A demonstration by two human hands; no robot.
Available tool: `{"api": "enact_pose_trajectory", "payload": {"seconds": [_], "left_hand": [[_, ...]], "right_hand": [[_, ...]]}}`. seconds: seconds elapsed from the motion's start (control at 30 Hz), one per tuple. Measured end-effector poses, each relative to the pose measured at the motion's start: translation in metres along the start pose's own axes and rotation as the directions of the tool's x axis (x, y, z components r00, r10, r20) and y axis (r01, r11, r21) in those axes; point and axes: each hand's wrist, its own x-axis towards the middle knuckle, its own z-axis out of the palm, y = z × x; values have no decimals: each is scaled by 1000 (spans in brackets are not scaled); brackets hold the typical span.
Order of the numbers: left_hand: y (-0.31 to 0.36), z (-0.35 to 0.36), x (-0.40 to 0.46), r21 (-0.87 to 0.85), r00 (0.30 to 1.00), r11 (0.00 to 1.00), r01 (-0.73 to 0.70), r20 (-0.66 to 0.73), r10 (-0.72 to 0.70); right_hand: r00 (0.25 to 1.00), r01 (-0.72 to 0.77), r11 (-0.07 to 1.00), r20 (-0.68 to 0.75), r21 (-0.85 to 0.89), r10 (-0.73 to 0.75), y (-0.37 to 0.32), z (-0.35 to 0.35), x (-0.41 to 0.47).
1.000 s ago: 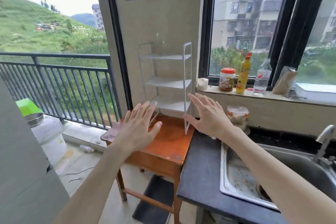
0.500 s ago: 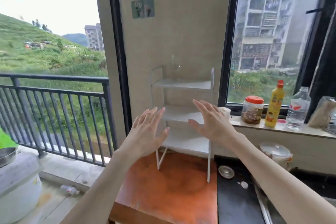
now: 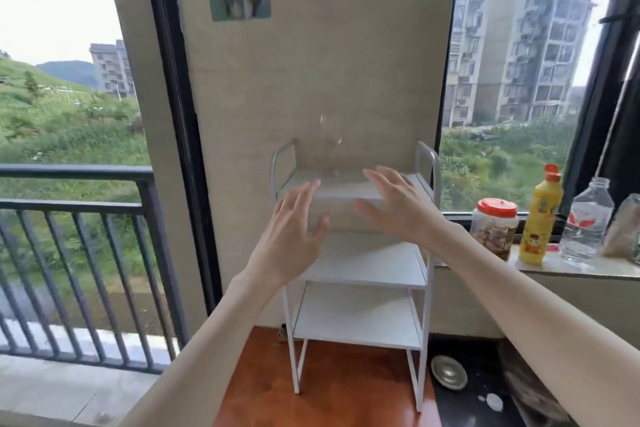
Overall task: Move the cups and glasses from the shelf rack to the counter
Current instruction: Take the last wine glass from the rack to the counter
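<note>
Though clear and seemingly empty, glass [image 3: 330, 146] atop rack [image 3: 360, 262].

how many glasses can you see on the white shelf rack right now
1: a clear stemmed glass stands on the top tier of the shelf rack, toward the back. The lower tiers look bare, though both hands cover part of the view.

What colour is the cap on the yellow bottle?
Orange-red, on the bottle standing on the window sill; seen in the head view.
</note>
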Motion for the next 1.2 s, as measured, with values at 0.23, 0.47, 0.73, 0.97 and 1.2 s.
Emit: {"api": "enact_pose_trajectory", "payload": {"seconds": [0.23,0.47,0.73,0.97,1.2], "left_hand": [[-22,24,96,-98,977,995,0,-210,-21],[-48,54,192,-285,949,936,207,-173,-262],[-67,77,240,-371,907,866,337,-118,-403],[-66,84,247,-472,871,800,370,-122,-476],[-58,64,218,-599,891,739,309,-90,-446]], "right_hand": [[996,-67,996,53,-51,70,29,23,93],[963,-155,982,207,-107,174,68,49,131],[965,-164,977,182,-135,187,80,66,134],[958,-171,976,211,-134,197,80,68,133],[943,-177,971,255,-161,214,75,58,132]]}}
